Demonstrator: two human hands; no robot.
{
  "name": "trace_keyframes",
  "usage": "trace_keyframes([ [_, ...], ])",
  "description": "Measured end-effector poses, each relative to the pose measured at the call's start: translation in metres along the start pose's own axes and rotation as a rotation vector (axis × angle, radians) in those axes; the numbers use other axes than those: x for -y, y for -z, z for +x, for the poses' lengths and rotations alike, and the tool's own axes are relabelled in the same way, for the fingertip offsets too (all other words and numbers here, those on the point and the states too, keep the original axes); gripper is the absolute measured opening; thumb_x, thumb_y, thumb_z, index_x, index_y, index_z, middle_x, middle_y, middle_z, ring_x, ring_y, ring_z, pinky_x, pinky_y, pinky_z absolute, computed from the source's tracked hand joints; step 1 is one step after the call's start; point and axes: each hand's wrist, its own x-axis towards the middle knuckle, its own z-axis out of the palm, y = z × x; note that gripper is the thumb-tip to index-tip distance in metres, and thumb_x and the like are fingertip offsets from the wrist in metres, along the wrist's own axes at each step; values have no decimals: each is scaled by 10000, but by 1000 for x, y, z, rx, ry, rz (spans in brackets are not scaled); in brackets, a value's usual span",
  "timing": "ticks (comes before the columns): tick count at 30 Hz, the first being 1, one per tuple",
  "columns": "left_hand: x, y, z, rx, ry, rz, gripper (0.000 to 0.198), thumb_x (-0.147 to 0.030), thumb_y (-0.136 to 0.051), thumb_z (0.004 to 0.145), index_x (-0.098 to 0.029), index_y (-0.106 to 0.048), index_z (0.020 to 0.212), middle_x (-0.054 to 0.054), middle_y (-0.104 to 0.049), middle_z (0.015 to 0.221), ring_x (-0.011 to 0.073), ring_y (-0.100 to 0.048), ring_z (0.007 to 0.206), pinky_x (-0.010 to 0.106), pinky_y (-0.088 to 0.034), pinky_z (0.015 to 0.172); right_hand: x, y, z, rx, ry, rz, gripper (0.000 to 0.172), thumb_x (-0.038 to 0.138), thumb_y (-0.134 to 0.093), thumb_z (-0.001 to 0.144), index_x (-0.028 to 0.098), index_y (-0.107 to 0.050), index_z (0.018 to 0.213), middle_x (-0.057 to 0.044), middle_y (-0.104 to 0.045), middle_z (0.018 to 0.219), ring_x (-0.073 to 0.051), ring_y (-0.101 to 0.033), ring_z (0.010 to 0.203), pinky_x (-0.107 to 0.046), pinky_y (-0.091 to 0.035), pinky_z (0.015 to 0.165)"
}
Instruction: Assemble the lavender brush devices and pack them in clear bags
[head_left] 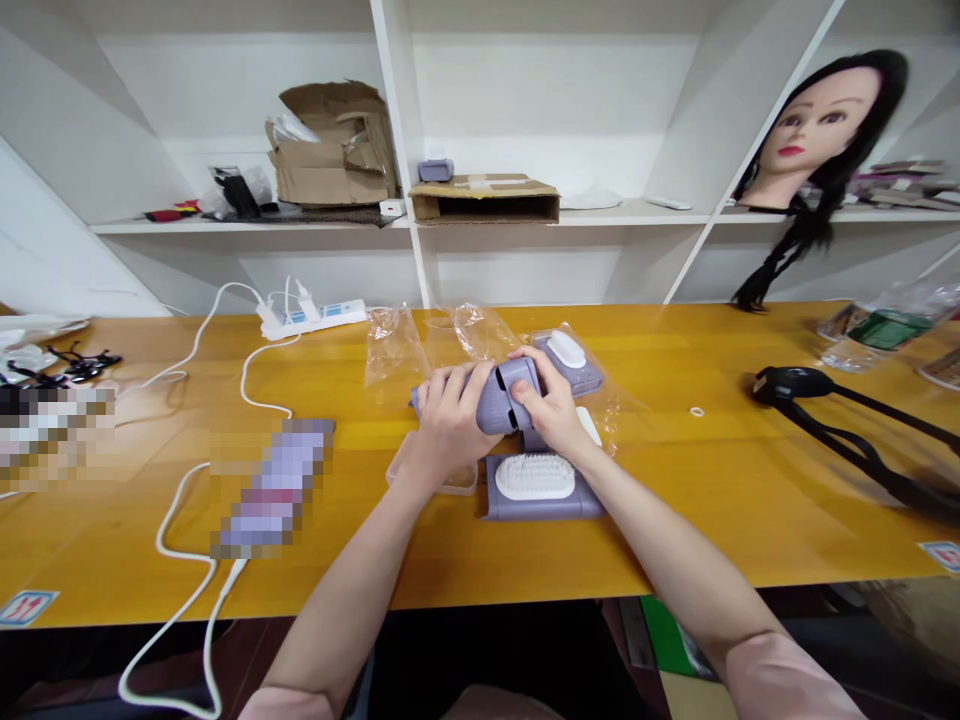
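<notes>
Both hands hold a purple-grey plastic piece [493, 405] with ribbed sides and dark slots, just above the wooden table. My left hand [448, 420] wraps over its left part, the fingers lying across the top. At its right end my right hand [550, 402] grips it, thumb pressed on the near face. Close below lies a white bristle brush [535, 477] on a flat purple base [506, 510]. Behind my right hand is a similar purple piece with a white oval part [567, 348], partly on clear plastic. A clear shallow tray [456, 488] is partly hidden under my left forearm.
Clear plastic bags [397, 345] lie behind the hands. A charging phone [277, 485] and white cable are at left, near a power strip [315, 318]. Black straps [847, 420] and a plastic bottle [874, 335] sit at right. Shelves hold cardboard boxes [487, 190] and a mannequin head [821, 125].
</notes>
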Motion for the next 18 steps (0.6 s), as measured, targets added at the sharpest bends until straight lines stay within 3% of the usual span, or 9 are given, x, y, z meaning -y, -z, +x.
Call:
trace_keyframes([
  [18, -4, 1, 4, 51, 9, 44, 600, -451, -585, 711, -171, -496, 1234, 116, -619, 1078, 279, -501, 934, 382, -298, 777, -19, 3, 4, 11, -57, 138, 271, 406, -549, 815, 237, -545, 1027, -9, -528, 887, -167, -495, 774, -279, -407, 675],
])
